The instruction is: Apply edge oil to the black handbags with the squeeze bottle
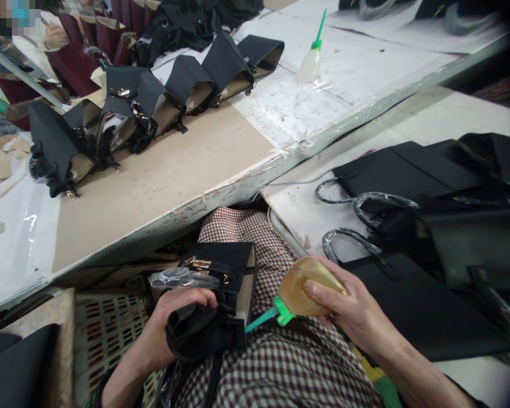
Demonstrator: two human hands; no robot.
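Note:
A black handbag (223, 258) with gold-coloured fittings lies on my lap, over a checkered cloth. My left hand (174, 317) is closed round its near end, where black material is bunched up, beside a plastic-wrapped handle. In my right hand (344, 289) is a squeeze bottle (300, 286) of amber liquid with a green collar. The bottle is tilted, and its long green nozzle points left. The nozzle's tip is at the bag's open edge, close to my left hand; whether liquid comes out cannot be seen.
On the worktable (187, 187) stands a row of black bags (189, 82). Behind them are dark red pieces (74, 65). Another glue bottle (310, 62) stands farther back. Black bags with wrapped handles (412, 294) lie at the right. A plastic basket (110, 328) is at lower left.

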